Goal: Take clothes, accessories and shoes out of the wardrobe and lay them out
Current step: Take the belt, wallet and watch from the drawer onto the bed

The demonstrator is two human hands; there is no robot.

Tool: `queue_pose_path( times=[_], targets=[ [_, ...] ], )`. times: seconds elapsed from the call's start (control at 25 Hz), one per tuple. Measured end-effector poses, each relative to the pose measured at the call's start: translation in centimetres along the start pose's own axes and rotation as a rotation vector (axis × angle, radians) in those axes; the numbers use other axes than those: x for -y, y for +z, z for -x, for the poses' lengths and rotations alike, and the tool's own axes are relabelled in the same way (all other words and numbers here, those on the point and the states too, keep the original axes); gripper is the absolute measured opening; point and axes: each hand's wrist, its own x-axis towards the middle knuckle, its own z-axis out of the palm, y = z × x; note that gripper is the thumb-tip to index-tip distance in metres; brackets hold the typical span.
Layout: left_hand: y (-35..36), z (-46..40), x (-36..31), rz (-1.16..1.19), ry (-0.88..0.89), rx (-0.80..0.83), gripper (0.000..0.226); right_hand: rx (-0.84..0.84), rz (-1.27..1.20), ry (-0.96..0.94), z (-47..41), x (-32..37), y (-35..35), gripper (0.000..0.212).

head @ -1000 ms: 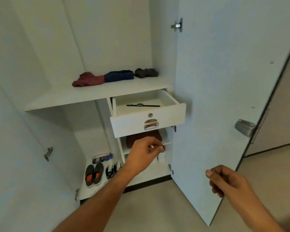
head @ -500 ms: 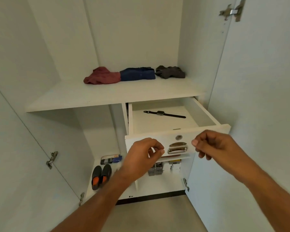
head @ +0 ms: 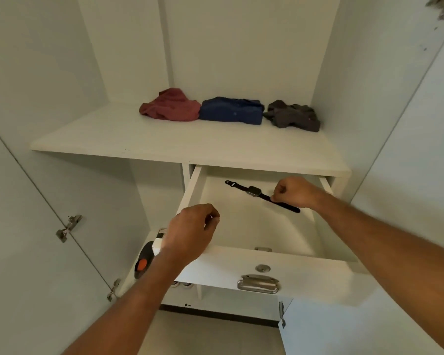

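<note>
The left forearm enters from the lower left. The left hand (head: 193, 233) is positioned over the near left corner of the open drawer (head: 305, 274), with its fingers loosely curled; no object is visible in it. Whether it contacts the drawer front cannot be determined.

The drawer is pulled out of the white wardrobe (head: 49, 73). Its front panel carries a metal handle (head: 258, 283) with a round lock (head: 262, 268) just above it. Below and left of the drawer, on the wardrobe floor, part of a black shoe with an orange patch (head: 142, 262) is visible, largely hidden by the left arm and the drawer.

The right forearm enters from the right and reaches into the drawer. The right hand (head: 296, 192) has its fingers curled and pinches the strap of a black wristwatch (head: 254, 191). The wristwatch lies stretched out on the drawer bottom, toward the rear, with one strap end at the far left and the other end emerging beneath the right hand.

Above the drawer, a white shelf (head: 164, 142) holds three folded garments in a row toward the rear: a maroon garment (head: 171, 106) on the left, a blue garment (head: 231, 110) touching it in the centre, and a dark grey garment (head: 292, 116) just beside it on the right.

Door hinges (head: 68, 228) are mounted on the open left door.
</note>
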Motion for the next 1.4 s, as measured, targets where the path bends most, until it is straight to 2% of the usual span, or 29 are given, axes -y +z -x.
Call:
queue_pose_path(
  times=[0.16, 0.28, 0.44, 0.64, 0.8, 0.88, 1.0, 1.12, 1.24, 1.4],
  targets=[
    [0.4, 0.0, 0.2, -0.088, -0.056, -0.058, 0.012, 0.073, 0.248, -0.012, -6.5, -0.4, 2.6, 0.05],
    [0.4, 0.4, 0.1, -0.09, -0.028, -0.083, 0.011, 0.142, 0.282, -0.005, -8.9, -1.0, 4.4, 0.038],
    [0.0, 0.6, -0.2, -0.062, -0.001, -0.075, 0.011, 0.126, 0.269, 0.018, -10.1, -1.8, 5.5, 0.037],
    [-0.2, 0.6, -0.5, -0.009, 0.094, -0.035, 0.034, 0.207, 0.232, 0.095, -10.5, -1.9, 5.0, 0.035],
    [-0.6, 0.5, -0.5, -0.022, 0.14, 0.045, 0.055, 0.224, 0.19, 0.033, -8.8, -1.0, 4.2, 0.042],
    [-0.8, 0.4, -0.4, -0.015, 0.178, 0.103, 0.063, 0.248, 0.082, -0.013, -7.4, 0.0, 3.1, 0.031],
    [-0.8, 0.2, -0.3, -0.04, 0.237, 0.167, 0.077, 0.368, -0.248, -0.059, -3.9, 1.3, 0.5, 0.011],
    [-0.5, -0.5, -0.2, -0.084, 0.289, 0.169, 0.091, 0.428, -0.495, -0.191, 0.3, 1.8, -2.5, 0.011],
    [-0.2, -1.5, 0.1, -0.115, 0.311, 0.183, 0.108, 0.369, -0.719, -0.281, 4.1, 1.5, -4.7, 0.012],
    [0.7, -3.9, 0.3, -0.17, 0.336, 0.226, 0.126, 0.203, -1.009, -0.296, 7.6, 0.6, -6.3, 0.02]
  ],
)
